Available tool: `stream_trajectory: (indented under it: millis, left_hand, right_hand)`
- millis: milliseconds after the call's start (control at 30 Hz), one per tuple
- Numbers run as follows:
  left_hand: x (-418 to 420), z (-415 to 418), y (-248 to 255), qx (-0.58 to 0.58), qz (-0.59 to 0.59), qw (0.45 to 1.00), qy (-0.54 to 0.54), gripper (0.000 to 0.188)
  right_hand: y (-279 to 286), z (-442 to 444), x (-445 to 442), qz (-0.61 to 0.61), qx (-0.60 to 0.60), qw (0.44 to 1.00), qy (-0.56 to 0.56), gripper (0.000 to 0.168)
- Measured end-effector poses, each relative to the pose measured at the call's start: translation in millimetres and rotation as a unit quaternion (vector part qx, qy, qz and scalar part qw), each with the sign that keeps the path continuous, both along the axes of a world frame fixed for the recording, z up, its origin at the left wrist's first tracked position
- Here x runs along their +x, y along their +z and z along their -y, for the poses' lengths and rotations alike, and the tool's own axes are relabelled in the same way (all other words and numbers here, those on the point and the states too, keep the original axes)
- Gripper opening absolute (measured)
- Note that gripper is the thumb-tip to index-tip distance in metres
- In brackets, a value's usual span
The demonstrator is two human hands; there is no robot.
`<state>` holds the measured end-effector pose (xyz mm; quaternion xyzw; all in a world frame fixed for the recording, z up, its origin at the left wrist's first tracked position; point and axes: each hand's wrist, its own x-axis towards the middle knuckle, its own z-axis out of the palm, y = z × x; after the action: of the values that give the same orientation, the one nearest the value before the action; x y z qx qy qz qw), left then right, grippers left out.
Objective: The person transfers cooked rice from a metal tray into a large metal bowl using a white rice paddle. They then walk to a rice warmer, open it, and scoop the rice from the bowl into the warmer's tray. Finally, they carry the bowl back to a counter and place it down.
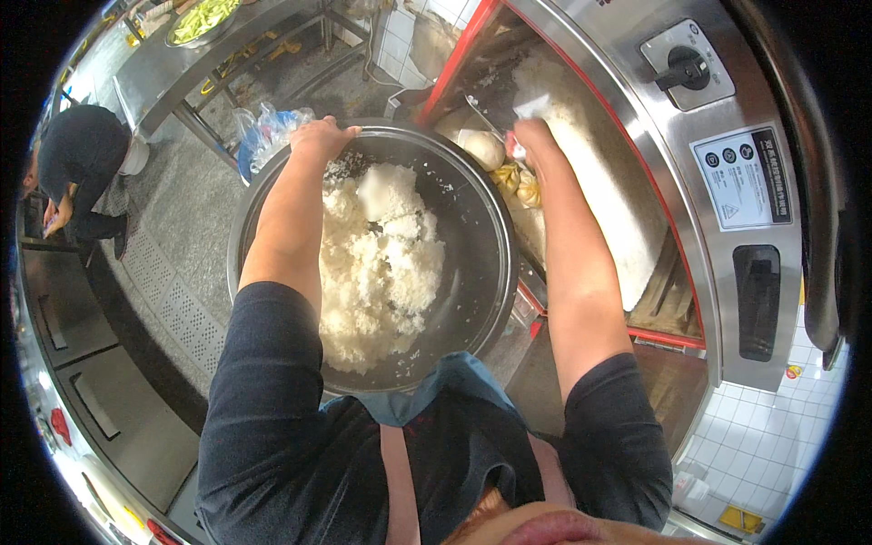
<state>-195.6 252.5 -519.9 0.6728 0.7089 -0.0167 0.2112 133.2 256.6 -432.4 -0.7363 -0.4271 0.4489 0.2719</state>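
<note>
A large round dark tub (487, 272) stands right in front of me with a heap of cooked white rice (385, 252) in it. My left hand (323, 138) grips the tub's far left rim. Inside the steel cabinet with a red-edged opening, my right hand (531, 143) is closed around something small, partly pink and white, blurred and mostly hidden. Beside that hand lie a pale round item (484, 150) and yellowish pleated buns or dumplings (524, 185). A white cloth or sheet (599, 197) stretches along the cabinet's inside, to the right.
A black control knob (688, 68) sits on the steel cabinet front. Plastic bags (272, 133) lie beyond the tub's left rim. A metal bowl of cut green vegetables (203, 24) stands on a steel table (160, 82). At the left, a person (82, 157) bends over.
</note>
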Motion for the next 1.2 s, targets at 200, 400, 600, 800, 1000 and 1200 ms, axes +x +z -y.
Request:
stream_trajectory:
  millis: [200,400,600,800,1000,1200]
  left_hand:
    - [-9,5,3,-0.002,0.013,1.000,0.023,0.064]
    - [-4,7,6,-0.004,0.012,1.000,0.023,0.065]
    - [-9,10,9,-0.002,-0.009,1.000,0.028,0.067]
    - [-5,6,4,-0.018,0.004,1.000,0.011,0.076]
    - [-8,10,6,-0.005,-0.013,1.000,0.027,0.077]
    - [-4,5,10,0.011,0.011,1.000,0.008,0.076]
  right_hand:
    - [38,66,-22,-0.018,0.105,0.994,-0.007,0.018]
    - [70,100,-3,0.229,0.021,0.965,0.126,0.024]
    - [38,48,-3,0.181,0.004,0.970,0.163,0.020]
    - [2,4,40,-0.042,0.066,0.994,-0.076,0.013]
    - [64,90,18,-0.026,0.044,0.994,0.100,0.024]
    - [42,83,38,0.018,0.009,0.991,0.136,0.023]
